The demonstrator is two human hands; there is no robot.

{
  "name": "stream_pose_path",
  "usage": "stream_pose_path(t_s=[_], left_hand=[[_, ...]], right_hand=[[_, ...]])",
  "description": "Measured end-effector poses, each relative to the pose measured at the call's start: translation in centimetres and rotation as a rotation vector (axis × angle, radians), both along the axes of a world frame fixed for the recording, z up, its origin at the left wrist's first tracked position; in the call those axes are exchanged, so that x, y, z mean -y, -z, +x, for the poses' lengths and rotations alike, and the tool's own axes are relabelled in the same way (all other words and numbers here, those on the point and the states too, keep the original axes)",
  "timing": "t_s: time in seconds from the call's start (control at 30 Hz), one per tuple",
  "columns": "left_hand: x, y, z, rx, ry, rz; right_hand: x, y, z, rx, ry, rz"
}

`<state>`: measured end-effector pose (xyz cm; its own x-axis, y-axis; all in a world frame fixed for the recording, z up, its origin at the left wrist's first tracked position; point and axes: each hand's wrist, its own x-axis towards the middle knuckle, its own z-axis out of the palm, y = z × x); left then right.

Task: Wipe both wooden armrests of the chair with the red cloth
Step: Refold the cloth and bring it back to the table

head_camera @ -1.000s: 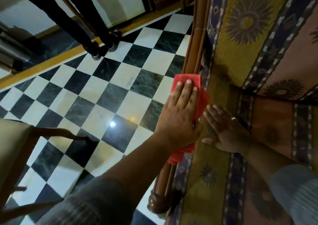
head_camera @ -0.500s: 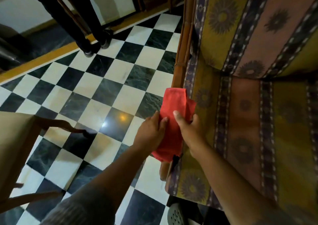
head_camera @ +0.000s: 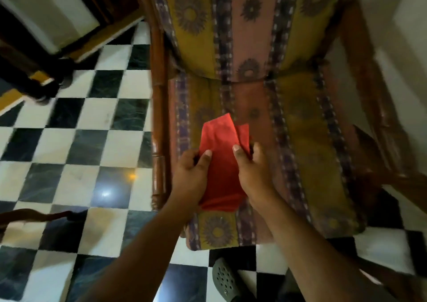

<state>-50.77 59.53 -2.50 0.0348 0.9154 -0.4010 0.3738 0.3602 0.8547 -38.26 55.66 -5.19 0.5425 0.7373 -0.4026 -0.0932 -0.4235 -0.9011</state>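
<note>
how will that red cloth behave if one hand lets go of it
The red cloth is probably floppy: it folds over itself and bunches at its lower edge between the left hand and right hand. It looks thin and light, so the freed side would likely droop. It should not slip easily from a pinch.

A second ago my left hand (head_camera: pixel 190 177) pressed the red cloth (head_camera: pixel 221 163) flat on the left armrest (head_camera: pixel 159 126), and my right hand (head_camera: pixel 253 174) lay open on the cushion (head_camera: pixel 300 163). Now the cloth is off the wood and sits in the middle of the frame, above the seat. Both my hands pinch it, each thumb on top at one side. My view has turned, so the right armrest (head_camera: pixel 369 89) appears at the upper right.
</note>
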Motion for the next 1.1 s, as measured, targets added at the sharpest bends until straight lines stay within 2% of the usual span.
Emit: stream_pose_path(t_s=[0.23,0.33,0.57,0.87,1.1], left_hand=[[6.3,1.7,16.5,0.030,0.367,-0.046],[10.1,1.9,23.5,0.028,0.558,-0.076],[24.0,1.1,36.2,0.030,0.992,-0.039],[43.7,5.5,43.5,-0.110,1.531,-0.071],[56.0,11.7,45.5,-0.223,1.748,-0.157]], right_hand=[[10.8,-0.3,14.8,0.094,0.301,-0.036],[16.4,-0.9,20.5,0.067,0.420,-0.075],[33.5,-1.1,28.7,0.053,0.785,-0.012],[54.9,3.5,28.8,0.025,1.203,-0.144],[66.7,8.6,27.4,0.020,1.376,-0.360]])
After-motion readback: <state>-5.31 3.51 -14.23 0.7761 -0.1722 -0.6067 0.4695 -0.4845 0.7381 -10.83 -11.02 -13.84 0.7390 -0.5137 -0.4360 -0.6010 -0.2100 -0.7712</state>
